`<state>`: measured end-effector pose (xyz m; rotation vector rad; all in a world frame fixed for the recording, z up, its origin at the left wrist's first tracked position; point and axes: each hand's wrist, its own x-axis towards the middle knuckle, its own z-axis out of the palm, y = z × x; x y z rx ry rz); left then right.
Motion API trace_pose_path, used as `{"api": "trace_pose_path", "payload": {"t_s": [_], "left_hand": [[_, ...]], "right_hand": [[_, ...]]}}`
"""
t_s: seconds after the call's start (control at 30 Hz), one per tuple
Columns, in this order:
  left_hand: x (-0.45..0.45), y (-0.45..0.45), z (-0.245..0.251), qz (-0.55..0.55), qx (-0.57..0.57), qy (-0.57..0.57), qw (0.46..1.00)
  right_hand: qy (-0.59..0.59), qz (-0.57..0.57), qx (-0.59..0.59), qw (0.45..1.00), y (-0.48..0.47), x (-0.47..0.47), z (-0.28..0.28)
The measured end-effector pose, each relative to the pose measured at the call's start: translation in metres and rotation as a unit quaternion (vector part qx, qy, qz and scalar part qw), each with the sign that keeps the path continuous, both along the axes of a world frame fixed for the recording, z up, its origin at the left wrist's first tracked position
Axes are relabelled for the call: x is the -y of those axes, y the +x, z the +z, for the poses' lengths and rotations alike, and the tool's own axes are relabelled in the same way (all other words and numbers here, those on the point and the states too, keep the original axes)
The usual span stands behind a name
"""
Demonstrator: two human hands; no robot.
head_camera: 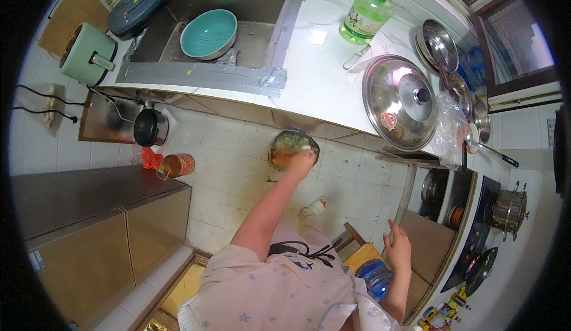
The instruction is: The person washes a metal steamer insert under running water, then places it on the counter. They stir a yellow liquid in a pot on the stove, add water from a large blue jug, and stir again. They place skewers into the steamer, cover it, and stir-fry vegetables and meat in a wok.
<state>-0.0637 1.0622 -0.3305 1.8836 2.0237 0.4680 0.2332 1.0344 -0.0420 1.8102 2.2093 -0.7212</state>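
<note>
My left hand is stretched out low over a waste bin on the floor, below the counter's front. A small white thing shows at its closed fingers; what it is I cannot tell. Green and orange food scraps lie in the bin, partly hidden by the hand. My right hand hangs at my right side with nothing in it, fingers apart. Nearest to it are a lower cabinet door and a blue plastic water bottle by a wooden stool.
The counter holds a sink with a teal colander, a green soap pump bottle and a large metal lid. A steel pot stands on the stove at right. An oil jug stands at left.
</note>
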Motion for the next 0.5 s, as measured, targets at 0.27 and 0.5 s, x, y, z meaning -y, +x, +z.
{"api": "trace_pose_path", "payload": {"t_s": [0.27,0.5], "left_hand": [[0.003,-0.006,-0.023,0.118,-0.026,-0.106,0.987],[0.062,-0.059,-0.006,0.023,-0.071,-0.281,0.957]], "right_hand": [[0.017,-0.001,-0.014,1.000,0.013,0.017,-0.005],[0.031,-0.047,-0.012,0.998,0.016,0.036,0.003]]}}
